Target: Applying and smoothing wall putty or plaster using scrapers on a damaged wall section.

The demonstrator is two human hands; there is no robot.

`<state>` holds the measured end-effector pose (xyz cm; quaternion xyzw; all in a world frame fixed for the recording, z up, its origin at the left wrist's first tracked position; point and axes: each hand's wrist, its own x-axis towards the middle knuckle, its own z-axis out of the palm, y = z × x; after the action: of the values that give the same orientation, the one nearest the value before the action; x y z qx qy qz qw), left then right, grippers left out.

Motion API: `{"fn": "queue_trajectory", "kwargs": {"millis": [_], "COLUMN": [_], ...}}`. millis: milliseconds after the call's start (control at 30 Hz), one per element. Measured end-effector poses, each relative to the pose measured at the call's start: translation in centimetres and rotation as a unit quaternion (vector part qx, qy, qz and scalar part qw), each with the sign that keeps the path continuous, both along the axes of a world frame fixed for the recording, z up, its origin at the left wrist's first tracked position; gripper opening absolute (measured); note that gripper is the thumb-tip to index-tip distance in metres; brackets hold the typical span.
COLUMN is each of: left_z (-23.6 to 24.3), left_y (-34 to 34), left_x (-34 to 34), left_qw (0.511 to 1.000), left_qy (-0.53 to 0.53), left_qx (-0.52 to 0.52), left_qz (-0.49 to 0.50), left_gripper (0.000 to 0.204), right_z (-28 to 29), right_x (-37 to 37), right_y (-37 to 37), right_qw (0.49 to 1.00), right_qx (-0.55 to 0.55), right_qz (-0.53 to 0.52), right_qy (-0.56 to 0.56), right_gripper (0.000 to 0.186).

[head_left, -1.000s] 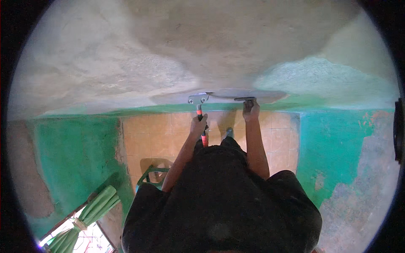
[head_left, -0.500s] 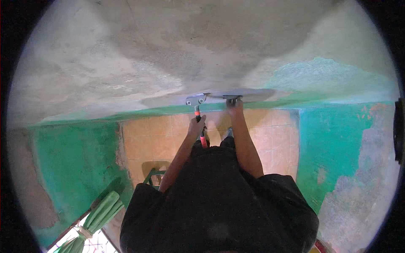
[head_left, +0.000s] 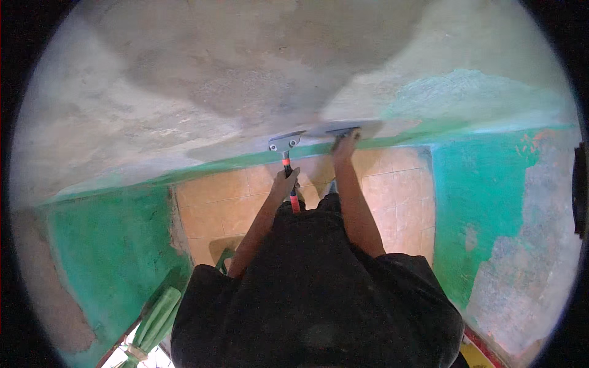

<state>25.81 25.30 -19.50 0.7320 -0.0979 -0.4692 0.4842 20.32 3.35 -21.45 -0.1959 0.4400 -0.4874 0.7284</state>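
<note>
My left hand (head_left: 285, 183) is closed around the handle of a wide scraper (head_left: 284, 143), which has a grey head with two round bolts and a black and orange-red grip. The scraper's head is raised close to the wall (head_left: 245, 92); whether its edge touches cannot be told. To the right, my right hand (head_left: 346, 146) grips a flat, dark-bladed putty knife (head_left: 341, 131) close against the wall. Its handle is hidden in my fingers, which are slightly blurred. The wall has patchy grey plaster, with green paint left along its lower part.
Below spreads an orange tiled floor (head_left: 396, 178). Green painted side walls (head_left: 113, 264) stand left and right, with bare patches. A green stool-like frame (head_left: 225, 260) is partly hidden beside my left arm. A tied green curtain (head_left: 156, 319) hangs at the lower left.
My right hand has shifted slightly up and to the right with the putty knife, its blade now tilted. The view has turned a little; my left hand keeps its hold on the scraper.
</note>
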Motion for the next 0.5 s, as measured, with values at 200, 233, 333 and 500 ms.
{"fn": "queue_trajectory", "kwargs": {"millis": [200, 233, 333, 500], "left_z": [-1.1, -0.9, -0.2, -1.5], "left_y": [1.8, 1.7, 1.9, 2.3], "left_x": [1.1, 1.0, 0.7, 0.4], "left_qw": [0.998, 0.998, 0.998, 0.997], "left_qy": [0.031, 0.031, 0.039, 0.067], "left_qx": [0.002, 0.001, 0.019, -0.003], "left_qz": [-0.049, -0.051, -0.049, 0.030], "left_gripper": [0.044, 0.044, 0.045, 0.038], "right_z": [2.2, 2.1, 3.9, 3.1], "right_x": [0.8, -0.5, -4.0, -2.0], "right_y": [0.2, -1.5, -6.6, -8.5], "right_qw": [0.999, 0.999, 0.993, 0.973], "right_qx": [0.046, 0.003, -0.087, -0.106], "right_qz": [-0.019, -0.043, -0.078, -0.171], "right_qy": [-0.003, -0.023, -0.029, 0.115], "right_gripper": [0.059, 0.056, 0.050, 0.050]}}
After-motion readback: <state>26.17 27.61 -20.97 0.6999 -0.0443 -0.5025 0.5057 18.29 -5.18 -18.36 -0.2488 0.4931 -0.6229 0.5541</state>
